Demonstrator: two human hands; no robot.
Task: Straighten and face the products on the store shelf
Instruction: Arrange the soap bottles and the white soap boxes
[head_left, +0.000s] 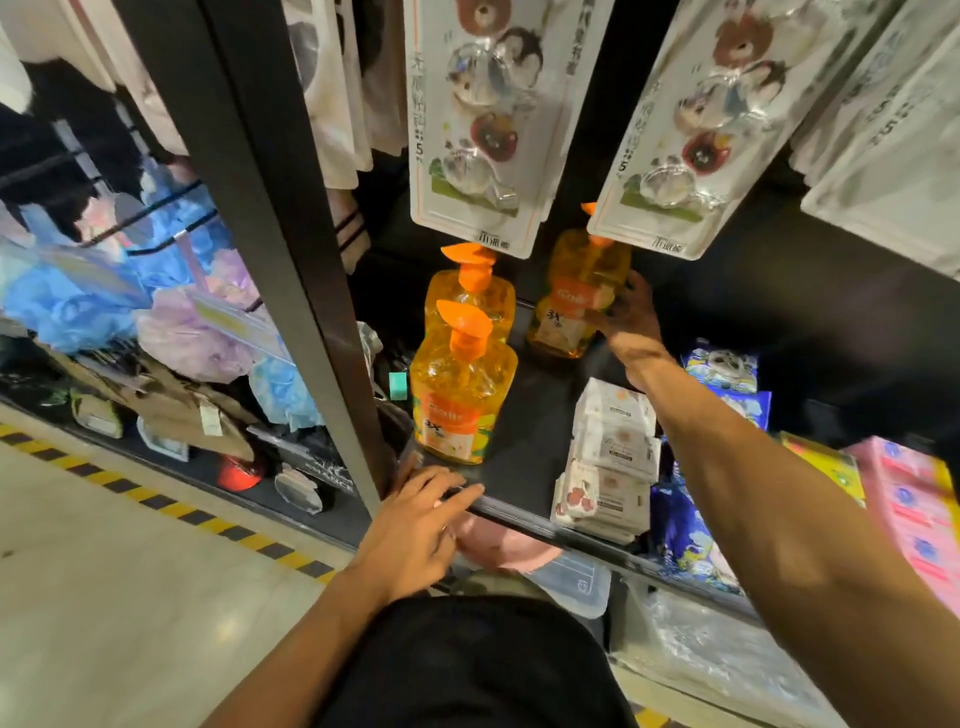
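Your right hand (631, 312) reached deep onto the black shelf (535, 431), and its grip was closed round the right side of the back bottle (579, 296), an orange pump bottle standing far in, under the hanging cards (475, 119). That bottle's label faced toward you. I could not tell whether its base sat flat on the shelf.

Two more orange pump bottles stood to its left, one behind the other, close by the black post (291, 260). The front bottle (462, 400) was upright near the shelf's front edge with its label toward you. The middle bottle (470, 293) stood just behind it, mostly hidden.

Your left hand (421, 514) rested on the shelf's front edge, just in front of the front bottle, fingers straight and spread; its grip was wide and held nothing.

White wipes packs (613, 447) lay stacked in a row under your right forearm, well apart from the bottles. Blue packs (727, 371) sat beyond them, and pink packs (904, 514) farther right. Left of the post, bath poufs (197, 332) hung in blue and lilac.
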